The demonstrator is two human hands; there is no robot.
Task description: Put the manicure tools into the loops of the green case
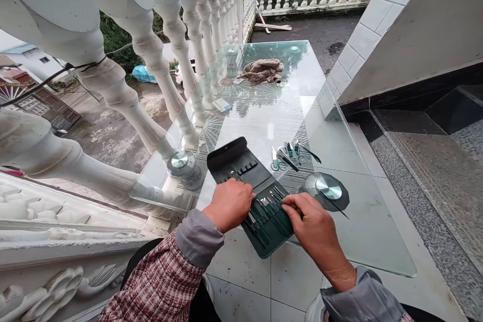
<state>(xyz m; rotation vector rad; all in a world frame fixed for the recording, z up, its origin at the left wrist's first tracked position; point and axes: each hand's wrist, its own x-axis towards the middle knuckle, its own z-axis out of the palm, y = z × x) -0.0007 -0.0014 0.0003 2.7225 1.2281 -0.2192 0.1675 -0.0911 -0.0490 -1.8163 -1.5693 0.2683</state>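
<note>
A dark green manicure case (264,246) lies unfolded at the near edge of the glass table, with a row of slim metal tools (269,206) in its slots. My left hand (232,204) is closed at the case's left side, its fingertips mostly hidden. My right hand (315,221) pinches thumb and forefinger together at the case's right edge; what lies between them is too small to make out. Beyond the case are small scissors (277,159), nail clippers (291,151) and a thin black tool (310,152). Another thin black tool (334,205) lies beside my right hand.
The glass table (377,231) rests on supports with round metal caps (179,160). A crumpled brown cloth (262,71) and a small card (221,105) lie farther back. White balusters (166,90) line the left; granite steps (426,186) rise on the right.
</note>
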